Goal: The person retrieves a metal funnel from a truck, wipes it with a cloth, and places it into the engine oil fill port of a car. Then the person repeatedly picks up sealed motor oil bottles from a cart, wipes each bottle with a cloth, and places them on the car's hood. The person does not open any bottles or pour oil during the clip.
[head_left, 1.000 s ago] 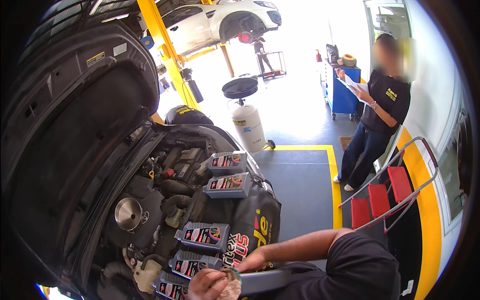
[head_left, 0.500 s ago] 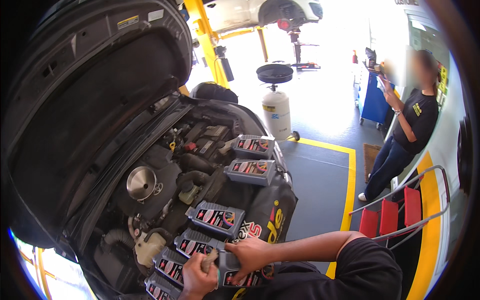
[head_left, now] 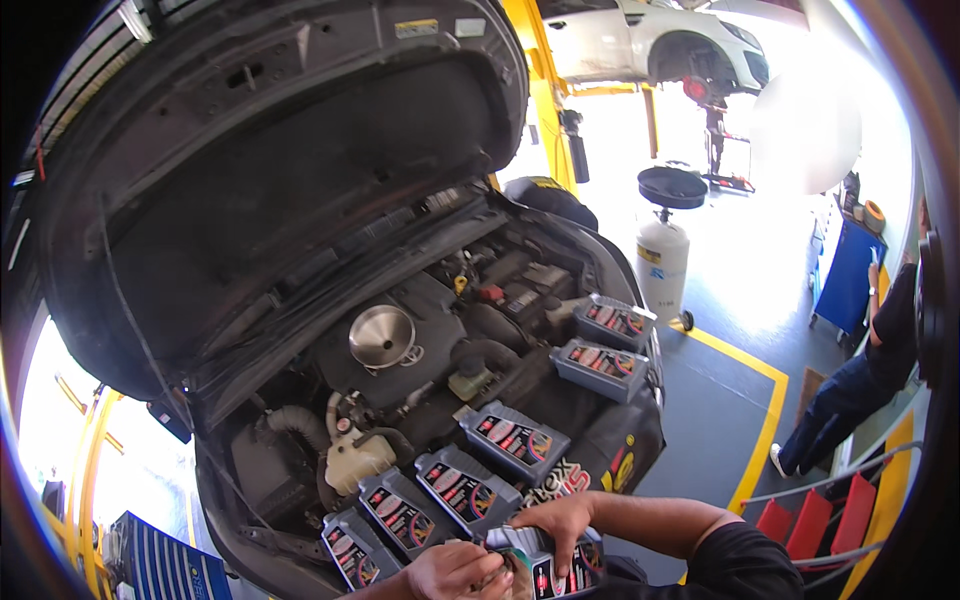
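Okay, right grip (head_left: 555, 517) is clasped on a grey oil bottle (head_left: 545, 583), thumb across the label, at the lower edge of view, just beside the car's front edge. Left grip (head_left: 450, 572) has fingers curled around a crumpled brownish cloth (head_left: 519, 574), right up against that bottle; exact finger contact there partly hidden.

Six more bottles of the same kind lie label-up along the front: four in a slanting row (head_left: 465, 487) near my hands, necks toward the engine bay, and a pair (head_left: 600, 370) farther off to the right. Black fender cover (head_left: 648, 428) drapes the front edge between the two groups.

Steel funnel (head_left: 382, 336) sits on the engine cover, wide mouth up, well apart from my hands. Hood (head_left: 300, 180) is up.

Beyond the car: white tank (head_left: 662, 262) with black drain pan (head_left: 672, 187) on top. Blue cart (head_left: 850, 275) farther right, co-worker (head_left: 838, 410) near it, partly cut off by the rim. Red-step ladder (head_left: 810, 522) at lower right. White car (head_left: 640, 45) raised at the back.
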Demonstrator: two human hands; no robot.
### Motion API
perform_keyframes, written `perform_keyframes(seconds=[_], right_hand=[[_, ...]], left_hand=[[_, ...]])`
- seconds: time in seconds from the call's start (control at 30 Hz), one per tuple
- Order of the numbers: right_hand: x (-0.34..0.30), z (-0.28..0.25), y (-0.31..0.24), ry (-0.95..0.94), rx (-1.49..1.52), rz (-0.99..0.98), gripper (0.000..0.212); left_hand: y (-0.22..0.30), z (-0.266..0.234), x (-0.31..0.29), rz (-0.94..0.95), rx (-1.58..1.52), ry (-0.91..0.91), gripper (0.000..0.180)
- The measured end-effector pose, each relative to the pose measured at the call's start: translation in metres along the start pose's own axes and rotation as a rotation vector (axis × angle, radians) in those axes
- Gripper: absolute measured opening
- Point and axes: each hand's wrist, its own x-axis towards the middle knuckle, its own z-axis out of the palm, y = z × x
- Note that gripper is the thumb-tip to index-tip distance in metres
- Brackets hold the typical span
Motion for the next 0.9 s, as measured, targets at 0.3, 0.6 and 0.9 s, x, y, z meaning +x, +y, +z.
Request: perform_keyframes(seconds=[0.3,0.6,0.9], right_hand=[[0.033,0.043,-0.05,0.674,-0.851,0.578,0.095],[0.022,0.031,-0.038,0.325,-0.511,0.192,0.088],[0.027,0.034,-0.056,0.43,-0.808,0.148,0.098]], left_hand=[[-0.022,-0.025,-0.005,-0.595,0.462,0.247,0.022],[-0.001,-0.007,-0.031,0.11,0.551,0.179,0.027],[-0.004,0.006,-0.067,-0.249,0.47,0.297,0.025]])
